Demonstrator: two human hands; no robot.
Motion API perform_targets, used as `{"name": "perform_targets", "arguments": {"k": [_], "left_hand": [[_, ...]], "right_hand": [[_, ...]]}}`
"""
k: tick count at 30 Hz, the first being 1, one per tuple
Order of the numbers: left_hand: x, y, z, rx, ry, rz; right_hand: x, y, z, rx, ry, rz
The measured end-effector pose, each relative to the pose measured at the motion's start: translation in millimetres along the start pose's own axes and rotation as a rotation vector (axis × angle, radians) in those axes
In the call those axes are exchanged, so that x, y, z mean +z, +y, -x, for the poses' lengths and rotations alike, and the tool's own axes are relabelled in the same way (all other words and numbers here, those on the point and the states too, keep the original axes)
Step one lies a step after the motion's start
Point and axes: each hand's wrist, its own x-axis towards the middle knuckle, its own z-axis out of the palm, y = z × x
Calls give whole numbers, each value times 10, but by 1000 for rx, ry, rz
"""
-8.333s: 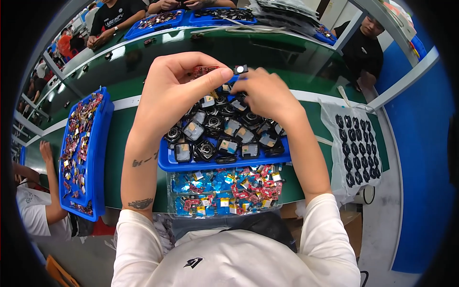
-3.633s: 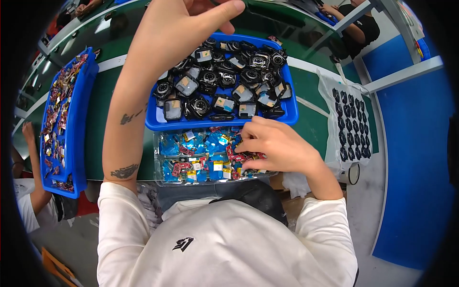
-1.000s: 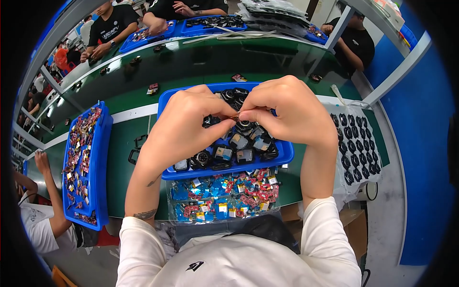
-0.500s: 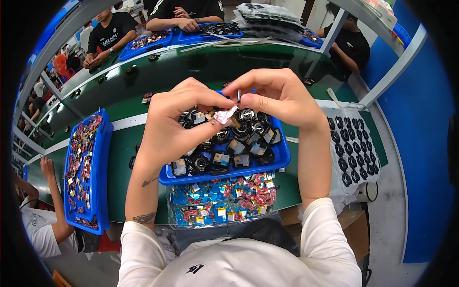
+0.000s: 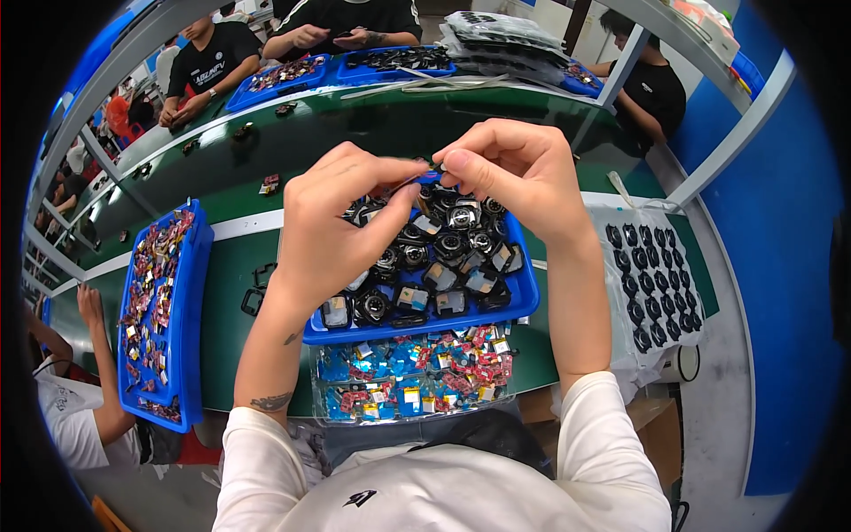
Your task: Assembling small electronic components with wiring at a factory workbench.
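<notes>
Right now, a thin reddish part (image 5: 405, 183), seen almost edge-on and blurred, hangs above the blue tray (image 5: 425, 333) of dark watch cases (image 5: 450, 302), toward its far edge. My left hand (image 5: 330, 217) pinches that part in a nearly closed grip; my right hand (image 5: 523, 173), equally narrow, pinches a tiny piece (image 5: 441, 166) I can't identify.

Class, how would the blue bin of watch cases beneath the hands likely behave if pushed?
The blue bin would probably stay rigid: its walls show no sagging. It may feel heavy, being piled with black watch cases. Tipping seems unlikely given its broad, low form, though the loose cases might shift.
</notes>
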Motion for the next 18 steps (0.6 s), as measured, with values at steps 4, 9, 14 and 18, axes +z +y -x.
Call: {"name": "perform_targets", "arguments": {"k": [4, 9, 14, 18], "left_hand": [[-18, -38, 23, -127, -73, 109], [-28, -33, 39, -410, -105, 612], [-71, -62, 46, -476, -114, 636], [-64, -78, 39, -494, -92, 684]], "right_hand": [[54, 92, -29, -160, 77, 117], [60, 110, -24, -198, 87, 133], [85, 106, -15, -132, 45, -67], [77, 98, -13, 4, -51, -295]]}}
